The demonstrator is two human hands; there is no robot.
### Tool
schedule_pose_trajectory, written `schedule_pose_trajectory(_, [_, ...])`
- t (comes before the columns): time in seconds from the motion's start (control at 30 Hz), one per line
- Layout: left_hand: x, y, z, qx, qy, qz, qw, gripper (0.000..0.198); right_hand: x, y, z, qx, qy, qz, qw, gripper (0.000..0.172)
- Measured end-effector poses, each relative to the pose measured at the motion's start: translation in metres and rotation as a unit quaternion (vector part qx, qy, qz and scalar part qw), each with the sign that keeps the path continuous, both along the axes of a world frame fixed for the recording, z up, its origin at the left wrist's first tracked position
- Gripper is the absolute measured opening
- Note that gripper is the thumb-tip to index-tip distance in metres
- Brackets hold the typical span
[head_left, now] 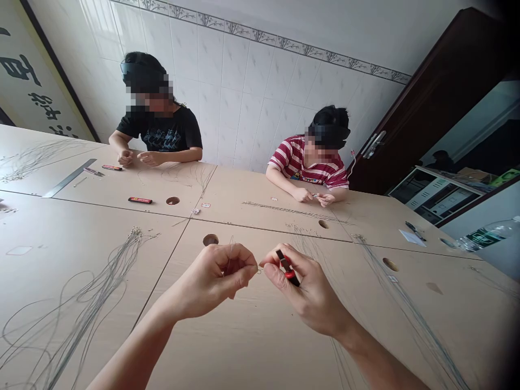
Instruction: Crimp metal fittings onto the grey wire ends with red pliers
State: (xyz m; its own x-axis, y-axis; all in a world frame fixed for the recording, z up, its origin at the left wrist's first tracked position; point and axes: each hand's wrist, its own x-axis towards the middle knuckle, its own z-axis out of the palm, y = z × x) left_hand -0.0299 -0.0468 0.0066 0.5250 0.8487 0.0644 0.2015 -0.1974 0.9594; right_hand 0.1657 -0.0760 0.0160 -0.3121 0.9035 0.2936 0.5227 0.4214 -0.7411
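The left grip (217,275) pinches a thin wire (231,251) above the counter (227,346); the right grip (309,287) is closed around a red-and-black tool (290,274).

"How's the light on your feed?"
"Bright. I get whitish glare on the tiled wall (244,108) at upper left, and the table (219,352) pales toward that side. Shadows by the wire bundle (130,242) are soft."
"Dark areas?"
"The door (414,103) sinks to near-black, and I lose the right-hand corners to vignetting."
"Sharpness?"
"The left hand (217,276) and right hand (311,292) look clear to me; the fine strands (406,300) at right go soft. My wide lens tilts and stretches the edges."
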Motion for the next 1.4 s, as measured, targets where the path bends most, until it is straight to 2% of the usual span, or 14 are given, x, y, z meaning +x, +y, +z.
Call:
schedule_pose_trajectory(0.23, [0.0006, -0.0018, -0.0009, 0.012, 0.015, 0.010, 1.000, 0.013, -0.0028, -0.0005, -0.0049, -0.005, 0.006, -0.001, 1.000, 0.018])
schedule_pose_trajectory(0.5, [0.0008, -0.0004, -0.0017, 0.029, -0.003, 0.008, 1.000, 0.013, -0.0026, -0.0022, 0.0010, -0.007, 0.013, 0.004, 1.000, 0.020])
schedule_pose_trajectory(1.07, [-0.0017, 0.0000, -0.0020, 0.023, 0.008, 0.009, 1.000, 0.010, -0.0004, -0.0021, 0.0002, -0.008, 0.006, 0.006, 1.000, 0.019])
schedule_pose_trajectory(1.4, [-0.0049, -0.0001, -0.0009, 0.016, -0.004, -0.002, 1.000, 0.007, 0.0012, -0.0022, -0.0032, 0.031, 0.001, 0.005, 0.999, 0.016])
